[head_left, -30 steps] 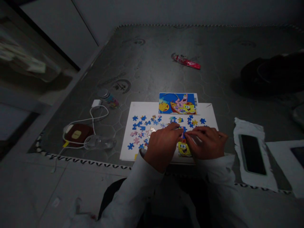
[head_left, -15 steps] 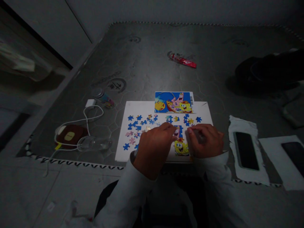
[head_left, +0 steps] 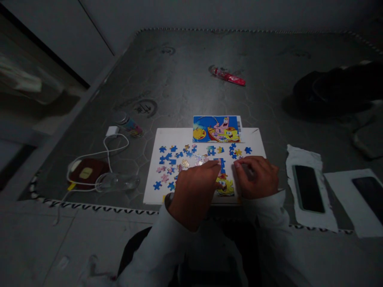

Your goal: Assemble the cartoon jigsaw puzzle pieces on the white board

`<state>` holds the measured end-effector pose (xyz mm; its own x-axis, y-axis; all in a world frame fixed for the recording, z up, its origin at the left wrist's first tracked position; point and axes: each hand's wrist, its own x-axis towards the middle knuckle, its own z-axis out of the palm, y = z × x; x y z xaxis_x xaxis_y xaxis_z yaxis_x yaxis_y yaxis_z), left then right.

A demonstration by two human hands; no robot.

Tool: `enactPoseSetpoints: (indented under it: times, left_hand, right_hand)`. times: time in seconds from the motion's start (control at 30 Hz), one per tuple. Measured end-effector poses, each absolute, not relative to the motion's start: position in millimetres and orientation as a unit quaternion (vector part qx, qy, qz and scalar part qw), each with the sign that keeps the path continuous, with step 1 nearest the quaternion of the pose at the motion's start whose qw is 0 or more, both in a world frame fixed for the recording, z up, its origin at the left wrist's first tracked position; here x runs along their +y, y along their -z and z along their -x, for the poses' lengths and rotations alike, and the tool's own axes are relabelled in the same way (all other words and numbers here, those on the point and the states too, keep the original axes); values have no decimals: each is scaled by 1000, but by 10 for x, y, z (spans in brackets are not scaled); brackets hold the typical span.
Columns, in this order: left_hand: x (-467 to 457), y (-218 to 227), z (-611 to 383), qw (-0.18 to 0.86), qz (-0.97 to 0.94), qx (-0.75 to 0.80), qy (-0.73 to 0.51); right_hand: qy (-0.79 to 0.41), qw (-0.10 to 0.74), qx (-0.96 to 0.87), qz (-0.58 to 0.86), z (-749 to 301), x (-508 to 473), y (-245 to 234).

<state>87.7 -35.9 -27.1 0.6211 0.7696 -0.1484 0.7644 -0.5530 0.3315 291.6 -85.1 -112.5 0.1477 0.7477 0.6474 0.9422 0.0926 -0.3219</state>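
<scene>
- Only a narrow patch of the SpongeBob jigsaw (head_left: 224,187) stands assembled, lower middle of the frame: a blue strip above a yellow figure.
- Many loose blue, pink and yellow pieces (head_left: 170,163) remain unjoined on the white board (head_left: 152,191), left of and above the patch.
- Left hand (head_left: 194,199): fingers together, tips at the patch. Right hand (head_left: 257,177): fingers slightly apart, just beside it. Whether either holds a piece — cannot tell.
- A printed picture card (head_left: 217,129) sits at the board's top edge.

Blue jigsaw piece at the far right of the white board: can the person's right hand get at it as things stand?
Probably yes. The right hand is over the white board, close below the blue jigsaw piece, and only bare board seems to lie between them; the left hand lies off to the side.
</scene>
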Motion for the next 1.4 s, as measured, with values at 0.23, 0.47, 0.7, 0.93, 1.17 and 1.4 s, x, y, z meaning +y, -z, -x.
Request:
enactPoseSetpoints:
  times: [0.23, 0.47, 0.7, 0.93, 1.17, 1.4]
  left_hand:
    - [-352, 297, -880, 174, -898, 405, 0]
    - [-376, 217, -886, 146, -905, 399, 22]
    - [-198, -26, -516, 127, -860, 491, 53]
    - [-109, -104, -73, 83, -794, 603, 13]
    - [-104, -109, 28, 103, -783, 613, 9]
    - [-117, -109, 81, 130, -784, 607, 18]
  right_hand:
    - [90, 364, -615, 694, -2778, -890, 1020]
    - [77, 368, -612, 696, -2741, -902, 987]
    - [132, 363, -663, 641, -2947, -846, 1120]
    - [122, 364, -668, 638, -3038, -843, 1192]
    - [138, 361, -668, 636, -2944, -854, 1140]
    - [86, 372, -637, 670, -2819, -884, 1057]
